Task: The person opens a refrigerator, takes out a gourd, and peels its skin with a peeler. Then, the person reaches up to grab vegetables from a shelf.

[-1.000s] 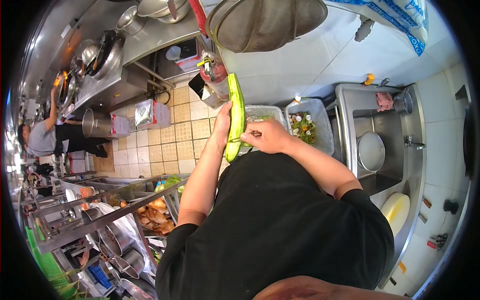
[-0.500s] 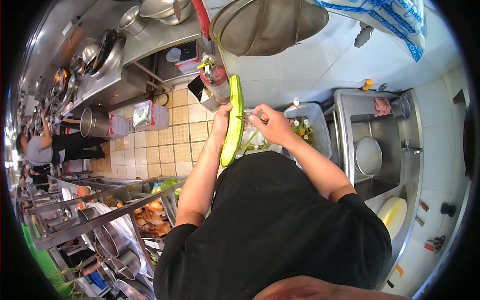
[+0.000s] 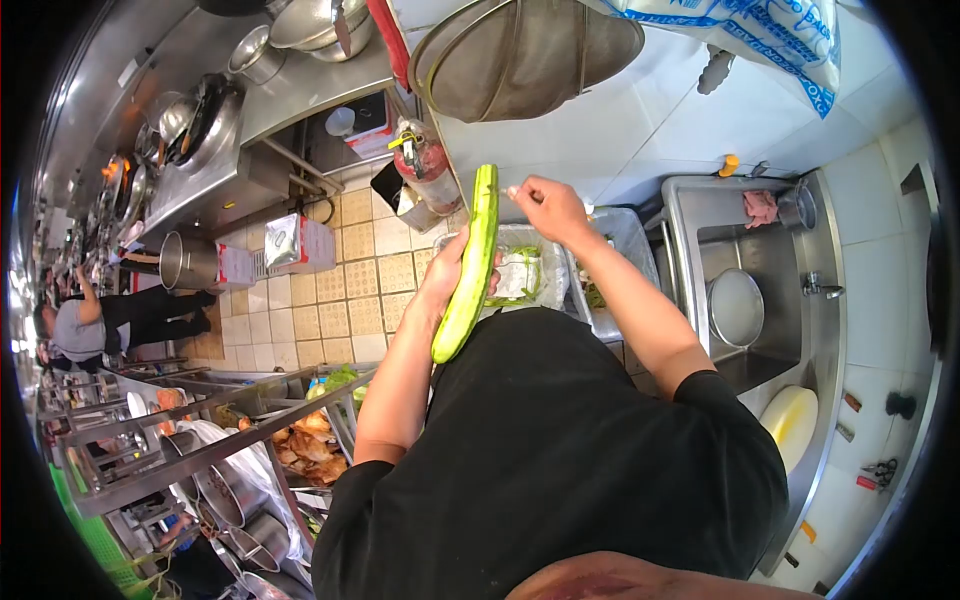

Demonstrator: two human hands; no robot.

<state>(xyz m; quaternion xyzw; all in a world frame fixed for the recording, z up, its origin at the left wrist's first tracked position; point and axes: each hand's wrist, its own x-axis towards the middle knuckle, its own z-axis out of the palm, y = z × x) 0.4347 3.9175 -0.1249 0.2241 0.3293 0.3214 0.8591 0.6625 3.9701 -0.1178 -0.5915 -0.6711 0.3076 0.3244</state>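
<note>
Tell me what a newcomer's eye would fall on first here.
Likely the long green vegetable, held in the left hand near the picture's middle, with the right hand beside its far end. The broad black shirt below and the steel sink at right probably come next.

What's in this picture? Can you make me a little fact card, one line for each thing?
Left hand: holding a long green vegetable
Right hand: near the vegetable's upper end; what it grips is unclear
Below: green strips in a tub
Picture's right: a metal sink
Picture's far left: another person
</note>
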